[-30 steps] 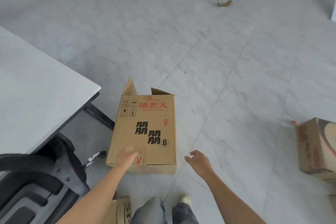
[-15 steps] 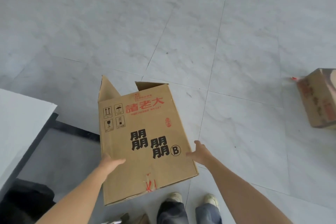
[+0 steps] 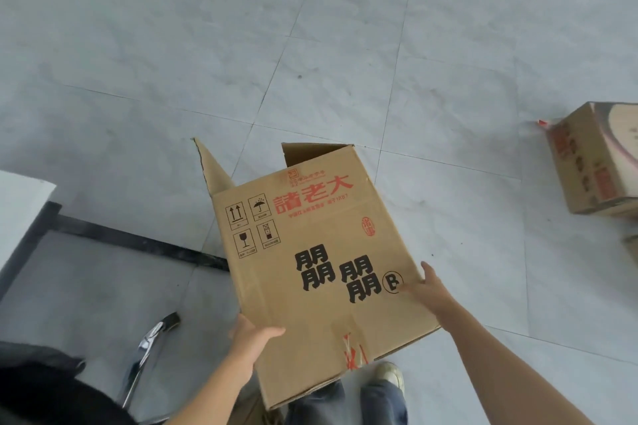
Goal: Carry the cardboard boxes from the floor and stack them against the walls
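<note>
Grey floor tiles (image 3: 345, 28) are spreading everywhere; a white table (image 3: 20, 197) (black-framed) is standing at nine o'clock, a chair leg (image 3: 145, 352) at seven.

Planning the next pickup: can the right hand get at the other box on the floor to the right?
Probably not yet. The right hand presses the side of the printed box, helping the left hand hold it, and the other box lies well off across open floor; nothing stands between.
</note>
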`<act>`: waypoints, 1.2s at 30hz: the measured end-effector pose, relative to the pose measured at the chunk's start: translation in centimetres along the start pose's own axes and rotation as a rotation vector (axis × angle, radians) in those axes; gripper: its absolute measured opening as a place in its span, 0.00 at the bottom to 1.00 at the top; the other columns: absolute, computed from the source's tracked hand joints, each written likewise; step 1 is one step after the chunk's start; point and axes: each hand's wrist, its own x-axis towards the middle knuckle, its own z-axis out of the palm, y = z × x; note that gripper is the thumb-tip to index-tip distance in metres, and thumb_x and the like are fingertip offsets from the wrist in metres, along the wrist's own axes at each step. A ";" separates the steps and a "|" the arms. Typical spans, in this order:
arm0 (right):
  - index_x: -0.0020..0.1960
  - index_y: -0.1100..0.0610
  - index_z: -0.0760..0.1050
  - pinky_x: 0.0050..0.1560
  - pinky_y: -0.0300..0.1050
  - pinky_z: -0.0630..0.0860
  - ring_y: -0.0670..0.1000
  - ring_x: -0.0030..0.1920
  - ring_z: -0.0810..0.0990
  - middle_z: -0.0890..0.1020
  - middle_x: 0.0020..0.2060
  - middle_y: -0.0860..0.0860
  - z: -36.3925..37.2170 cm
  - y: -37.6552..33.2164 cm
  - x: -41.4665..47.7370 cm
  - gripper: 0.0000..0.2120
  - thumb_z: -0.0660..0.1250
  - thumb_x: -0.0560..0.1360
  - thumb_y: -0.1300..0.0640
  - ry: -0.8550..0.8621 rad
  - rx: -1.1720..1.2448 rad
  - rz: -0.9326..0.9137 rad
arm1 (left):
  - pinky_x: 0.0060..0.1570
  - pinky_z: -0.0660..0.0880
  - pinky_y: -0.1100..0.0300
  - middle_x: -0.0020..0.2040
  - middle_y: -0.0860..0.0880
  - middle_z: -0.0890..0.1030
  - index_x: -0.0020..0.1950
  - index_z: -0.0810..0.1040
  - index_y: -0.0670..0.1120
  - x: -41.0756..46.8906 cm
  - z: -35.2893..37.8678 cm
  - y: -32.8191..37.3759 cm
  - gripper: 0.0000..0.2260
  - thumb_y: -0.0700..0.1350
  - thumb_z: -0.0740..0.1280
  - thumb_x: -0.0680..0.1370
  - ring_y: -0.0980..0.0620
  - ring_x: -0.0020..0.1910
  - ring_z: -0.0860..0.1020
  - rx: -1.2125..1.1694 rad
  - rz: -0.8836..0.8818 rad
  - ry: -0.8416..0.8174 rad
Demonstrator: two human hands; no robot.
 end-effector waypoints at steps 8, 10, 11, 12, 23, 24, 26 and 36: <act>0.73 0.56 0.50 0.63 0.57 0.69 0.61 0.62 0.70 0.68 0.64 0.61 -4.5 8.6 -0.2 0.39 0.68 0.70 0.50 0.070 -0.084 0.218 | 0.67 0.65 0.49 0.73 0.40 0.63 0.74 0.57 0.38 -1.5 6.5 2.6 0.35 0.56 0.66 0.76 0.41 0.70 0.65 0.215 0.056 -0.094; 0.72 0.60 0.51 0.63 0.55 0.69 0.62 0.63 0.69 0.68 0.64 0.62 -4.5 8.2 0.3 0.37 0.66 0.72 0.48 0.107 -0.125 0.249 | 0.68 0.62 0.52 0.75 0.41 0.60 0.75 0.55 0.37 -1.1 7.1 4.5 0.35 0.60 0.59 0.78 0.42 0.72 0.62 0.305 0.085 -0.102; 0.72 0.62 0.53 0.63 0.54 0.69 0.62 0.63 0.69 0.68 0.64 0.62 -4.6 7.8 0.5 0.37 0.65 0.72 0.47 0.128 -0.148 0.256 | 0.68 0.62 0.53 0.75 0.41 0.61 0.75 0.55 0.37 -1.1 7.1 5.5 0.35 0.61 0.56 0.79 0.43 0.72 0.62 0.354 0.110 -0.108; 0.71 0.63 0.55 0.63 0.54 0.69 0.62 0.63 0.69 0.69 0.64 0.62 -4.7 7.1 0.5 0.36 0.64 0.72 0.45 0.157 -0.178 0.266 | 0.68 0.62 0.53 0.75 0.41 0.61 0.75 0.57 0.37 -1.2 7.1 6.5 0.34 0.62 0.53 0.80 0.43 0.72 0.63 0.414 0.131 -0.111; 0.73 0.56 0.52 0.63 0.56 0.66 0.59 0.67 0.63 0.63 0.68 0.57 -9.4 -5.3 4.3 0.29 0.58 0.77 0.48 0.435 -0.427 -0.148 | 0.60 0.70 0.49 0.65 0.41 0.72 0.68 0.65 0.40 2.5 8.5 20.8 0.23 0.54 0.59 0.79 0.41 0.63 0.71 0.577 0.582 0.095; 0.74 0.55 0.51 0.64 0.55 0.65 0.58 0.67 0.62 0.62 0.69 0.56 -9.9 -6.4 5.2 0.30 0.58 0.77 0.47 0.448 -0.437 -0.174 | 0.59 0.71 0.48 0.62 0.42 0.74 0.65 0.67 0.41 3.2 9.0 22.6 0.21 0.53 0.60 0.79 0.41 0.60 0.73 0.562 0.636 0.107; 0.75 0.51 0.50 0.64 0.55 0.63 0.58 0.69 0.60 0.60 0.71 0.54 -11.1 -8.3 7.3 0.31 0.59 0.76 0.48 0.474 -0.453 -0.218 | 0.60 0.72 0.47 0.62 0.43 0.74 0.66 0.67 0.43 4.7 10.4 26.1 0.21 0.53 0.62 0.77 0.42 0.60 0.73 0.514 0.705 0.106; 0.68 0.48 0.67 0.57 0.49 0.72 0.56 0.61 0.72 0.73 0.63 0.50 -15.0 -10.1 15.5 0.23 0.59 0.73 0.47 0.327 -0.205 -0.196 | 0.48 0.67 0.55 0.62 0.40 0.74 0.65 0.70 0.39 9.6 15.5 34.7 0.19 0.42 0.66 0.75 0.40 0.60 0.72 0.434 0.588 0.293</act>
